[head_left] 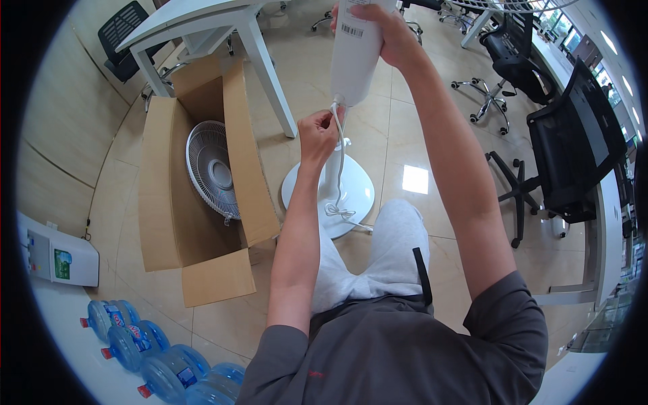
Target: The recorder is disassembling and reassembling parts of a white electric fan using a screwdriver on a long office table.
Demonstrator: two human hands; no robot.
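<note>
A tall white plastic fan column (356, 54) hangs upright at centre-far, held above the floor w/ its lower end over a round white fan base (351, 192) lying flat on the beige tiles. The right hand (388, 30) is wrapped tight round the column's upper part, near the barcode sticker; the column's top runs out of the picture at the far edge. The left hand (318, 135) sits just below the column's lower end, fingers pinched closed on the thin white power cord (339, 175) that comes out of it. The cord drops to the base & coils loosely there, its tail trailing right onto the tile.

Left of the base, almost touching its rim, lies an open brown cardboard box (162, 202), flaps spread, w/ a round white wire fan grille (210, 169) inside. A white table (202, 20) stands far-left; one leg comes down between box & base. Black office chairs (574, 142) crowd the right side; open tile lies betw. them & the base. Near-left, blue water jugs (155, 358) lie in a row beside a white water dispenser (57, 260). The person's grey-trousered knees sit just near of the base.
</note>
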